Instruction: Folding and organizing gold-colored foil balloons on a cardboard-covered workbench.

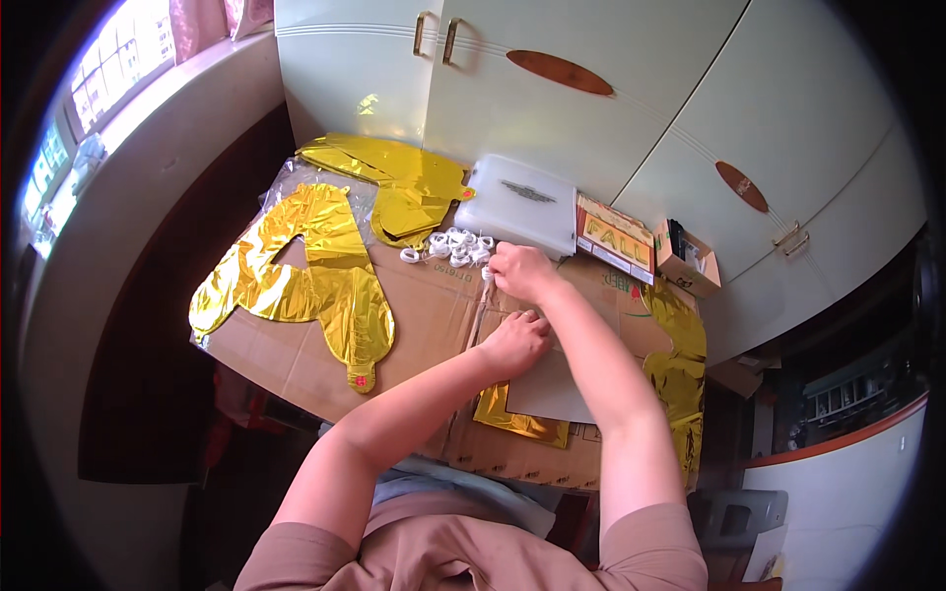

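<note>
**Two hands at work on a cardboard surface among gold foil balloons**

Seen from above, a person leans over a flattened brown cardboard sheet (pixel 296 360) that covers a small table. The right hand (pixel 519 271) is curled into a loose fist, fingertips pinched on the end of a thin white strip (pixel 485 278) right beside a small heap of white tape loops (pixel 455 246). The left hand (pixel 514 342) lies palm down just below it, fingers bent and pressing flat on the cardboard; it grips nothing that can be seen.

To the left lies a large deflated gold foil balloon (pixel 305 276), spread flat, with its red-tipped valve near the front edge. More folded gold foil (pixel 394 177) sits behind it, partly over clear plastic wrap. A white plastic box (pixel 517 202) with rounded corners stands just behind the right hand, touching the tape heap. Right of it are a flat printed packet (pixel 616 236) and a small open cardboard box (pixel 687 258). Another gold foil piece (pixel 678 364) drapes over the right edge, and a gold scrap (pixel 517 419) pokes out beneath a white sheet (pixel 552 389) under the forearms. Cream cupboard doors (pixel 611 89) stand behind.
</note>
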Demonstrator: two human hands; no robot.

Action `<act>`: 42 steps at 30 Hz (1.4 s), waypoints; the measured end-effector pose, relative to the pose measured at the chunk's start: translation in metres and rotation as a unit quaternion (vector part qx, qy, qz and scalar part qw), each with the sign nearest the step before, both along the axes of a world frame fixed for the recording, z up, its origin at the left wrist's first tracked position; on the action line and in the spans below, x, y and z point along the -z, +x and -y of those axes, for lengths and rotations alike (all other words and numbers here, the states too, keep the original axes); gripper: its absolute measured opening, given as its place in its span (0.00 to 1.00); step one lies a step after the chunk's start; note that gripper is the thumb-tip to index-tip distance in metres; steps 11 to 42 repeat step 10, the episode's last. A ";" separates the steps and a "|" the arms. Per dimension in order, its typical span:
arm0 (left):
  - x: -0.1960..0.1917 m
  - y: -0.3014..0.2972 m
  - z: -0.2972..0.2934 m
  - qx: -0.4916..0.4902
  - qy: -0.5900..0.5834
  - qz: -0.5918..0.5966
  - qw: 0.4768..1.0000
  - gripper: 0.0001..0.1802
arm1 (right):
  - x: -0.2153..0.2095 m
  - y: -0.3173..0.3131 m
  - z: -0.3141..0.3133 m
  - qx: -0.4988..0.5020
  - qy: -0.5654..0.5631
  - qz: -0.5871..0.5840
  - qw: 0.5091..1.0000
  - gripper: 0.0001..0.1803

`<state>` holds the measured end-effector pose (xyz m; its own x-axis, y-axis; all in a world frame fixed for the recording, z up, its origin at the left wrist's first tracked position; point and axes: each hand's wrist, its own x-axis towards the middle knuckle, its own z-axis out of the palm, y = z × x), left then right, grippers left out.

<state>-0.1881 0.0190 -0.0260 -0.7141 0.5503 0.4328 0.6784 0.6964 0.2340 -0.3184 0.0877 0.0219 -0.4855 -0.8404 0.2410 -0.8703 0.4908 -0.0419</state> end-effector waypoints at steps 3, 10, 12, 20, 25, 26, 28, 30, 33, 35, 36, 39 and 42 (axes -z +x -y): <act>0.001 0.001 0.000 0.002 -0.010 0.004 1.000 0.11 | -0.039 0.021 -0.027 0.000 -0.057 0.088 0.994 0.07; -0.005 -0.003 0.000 0.012 0.032 0.008 0.999 0.11 | -0.081 0.121 -0.144 0.161 -0.110 0.201 0.960 0.05; -0.005 -0.003 0.000 0.012 0.032 0.008 0.999 0.11 | -0.081 0.121 -0.144 0.161 -0.110 0.201 0.960 0.05; -0.005 -0.003 0.000 0.012 0.032 0.008 0.999 0.11 | -0.081 0.121 -0.144 0.161 -0.110 0.201 0.960 0.05; -0.005 -0.003 0.000 0.012 0.032 0.008 0.999 0.11 | -0.081 0.121 -0.144 0.161 -0.110 0.201 0.960 0.05; -0.005 -0.003 0.000 0.012 0.032 0.008 0.999 0.11 | -0.081 0.121 -0.144 0.161 -0.110 0.201 0.960 0.05; -0.005 -0.003 0.000 0.012 0.032 0.008 0.999 0.11 | -0.081 0.121 -0.144 0.161 -0.110 0.201 0.960 0.05; -0.005 -0.003 0.000 0.012 0.032 0.008 0.999 0.11 | -0.081 0.121 -0.144 0.161 -0.110 0.201 0.960 0.05; -0.005 -0.003 0.000 0.012 0.032 0.008 0.999 0.11 | -0.081 0.121 -0.144 0.161 -0.110 0.201 0.960 0.05; -0.005 -0.003 0.000 0.012 0.032 0.008 0.999 0.11 | -0.081 0.121 -0.144 0.161 -0.110 0.201 0.960 0.05; -0.005 -0.003 0.000 0.012 0.032 0.008 0.999 0.11 | -0.081 0.121 -0.144 0.161 -0.110 0.201 0.960 0.05; -0.005 -0.003 0.000 0.012 0.032 0.008 0.999 0.11 | -0.081 0.121 -0.144 0.161 -0.110 0.201 0.960 0.05; -0.005 -0.003 0.000 0.012 0.032 0.008 0.999 0.11 | -0.081 0.121 -0.144 0.161 -0.110 0.201 0.960 0.05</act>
